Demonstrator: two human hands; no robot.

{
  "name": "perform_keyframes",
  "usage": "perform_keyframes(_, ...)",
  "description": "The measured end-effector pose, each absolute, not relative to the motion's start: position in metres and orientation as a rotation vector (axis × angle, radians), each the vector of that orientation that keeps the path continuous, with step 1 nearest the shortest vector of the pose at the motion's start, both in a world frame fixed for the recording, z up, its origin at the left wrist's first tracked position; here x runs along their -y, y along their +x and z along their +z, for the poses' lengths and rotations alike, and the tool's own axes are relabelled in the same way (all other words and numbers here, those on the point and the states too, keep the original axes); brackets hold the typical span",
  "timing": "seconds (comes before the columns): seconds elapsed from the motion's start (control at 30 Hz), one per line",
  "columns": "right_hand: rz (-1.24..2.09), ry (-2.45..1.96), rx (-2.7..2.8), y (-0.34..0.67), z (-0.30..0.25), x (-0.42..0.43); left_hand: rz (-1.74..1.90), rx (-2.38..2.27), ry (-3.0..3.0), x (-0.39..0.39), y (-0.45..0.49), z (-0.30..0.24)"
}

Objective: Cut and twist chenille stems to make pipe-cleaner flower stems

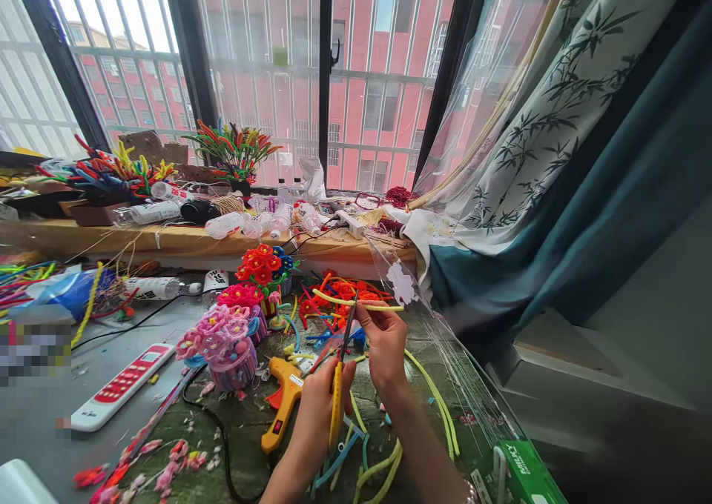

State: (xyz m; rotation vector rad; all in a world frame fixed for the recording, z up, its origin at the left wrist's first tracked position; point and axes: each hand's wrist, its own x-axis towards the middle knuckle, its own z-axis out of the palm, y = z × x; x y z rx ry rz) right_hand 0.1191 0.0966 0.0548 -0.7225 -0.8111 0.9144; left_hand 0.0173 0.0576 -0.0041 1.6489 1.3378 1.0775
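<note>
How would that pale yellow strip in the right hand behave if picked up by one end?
The pale yellow strip probably bends yet holds its shape: it juts from the right hand with a gentle curve and little droop. It is likely light, being so thin.

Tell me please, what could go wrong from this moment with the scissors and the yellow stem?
The scissors in the left hand are at the yellow stem, close to where the right hand pinches it, so a slip might nick that hand. The glue gun lies close beside the left hand; if hot, which I cannot tell, it might burn the skin.
</note>
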Motion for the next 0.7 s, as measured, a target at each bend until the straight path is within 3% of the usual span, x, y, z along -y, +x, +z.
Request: perform_keyframes(0.7,0.956,-0.691,0.792,0.1179,0.0461,-0.1024,1.161,-1.426,1.766,-0.0550,0.0177,0.0034)
